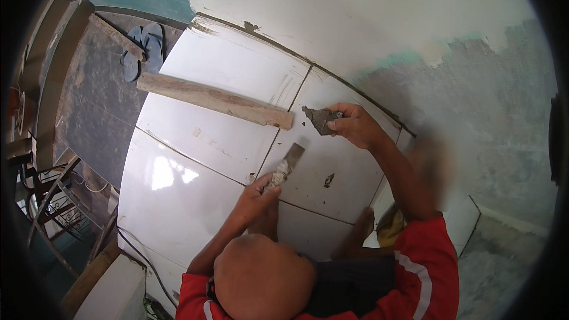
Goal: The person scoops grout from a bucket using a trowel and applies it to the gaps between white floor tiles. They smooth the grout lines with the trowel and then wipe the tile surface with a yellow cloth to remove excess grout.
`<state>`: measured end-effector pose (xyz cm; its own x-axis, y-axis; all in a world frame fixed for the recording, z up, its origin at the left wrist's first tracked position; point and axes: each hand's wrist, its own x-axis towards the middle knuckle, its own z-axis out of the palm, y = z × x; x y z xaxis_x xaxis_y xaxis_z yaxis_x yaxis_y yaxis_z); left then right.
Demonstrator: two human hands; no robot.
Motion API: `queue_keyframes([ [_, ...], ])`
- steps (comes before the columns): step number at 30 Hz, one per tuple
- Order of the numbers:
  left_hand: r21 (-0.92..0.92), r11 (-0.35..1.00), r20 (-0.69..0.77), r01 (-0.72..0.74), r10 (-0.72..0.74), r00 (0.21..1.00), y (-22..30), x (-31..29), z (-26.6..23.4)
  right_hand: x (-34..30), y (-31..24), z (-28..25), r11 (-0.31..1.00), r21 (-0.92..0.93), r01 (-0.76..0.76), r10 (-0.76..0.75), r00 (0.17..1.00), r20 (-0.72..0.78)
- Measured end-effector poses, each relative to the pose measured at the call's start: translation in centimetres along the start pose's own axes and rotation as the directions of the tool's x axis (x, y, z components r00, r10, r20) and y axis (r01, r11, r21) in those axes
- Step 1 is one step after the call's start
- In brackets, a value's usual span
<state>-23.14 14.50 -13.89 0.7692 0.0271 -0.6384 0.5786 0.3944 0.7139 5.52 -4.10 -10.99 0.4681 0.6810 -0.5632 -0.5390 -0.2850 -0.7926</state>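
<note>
Left hand [256,197] gripping putty knife [291,157]; right hand [357,127] pinching mortar-caked flat piece [319,120] above white tiles [349,163]. Tiles lying in place, joints [300,88] showing dark, grey crumbs [328,180] dotting surface. I'm judging work partway, cleaning seemingly remaining.

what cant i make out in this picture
All in the head view:
flat-bladed tool, handle end: hidden by the left hand
grey piece, gripped edge: covered by the right hand
pale shape beside the right arm: blurred
dark object, far right: cut off by the black rim
</note>
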Motion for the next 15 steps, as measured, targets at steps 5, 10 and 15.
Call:
queue_keyframes([
  [5,0.225,0.947,0.130,0.229,-0.262,0.956,-3.1,-0.2,1.2,6.7,-1.5,0.9,0.925,-0.364,0.115,-0.199,0.959,-0.204],
  [10,0.362,0.919,0.192,0.155,-0.237,0.952,-0.6,-0.7,0.6,14.9,-3.2,4.9,0.020,-0.989,0.146,-0.657,0.747,0.097],
  [15,0.401,0.909,0.138,0.115,-0.184,0.973,-3.3,-1.2,0.1,19.3,0.1,3.8,-0.178,-0.980,0.087,-0.722,0.666,0.190],
])
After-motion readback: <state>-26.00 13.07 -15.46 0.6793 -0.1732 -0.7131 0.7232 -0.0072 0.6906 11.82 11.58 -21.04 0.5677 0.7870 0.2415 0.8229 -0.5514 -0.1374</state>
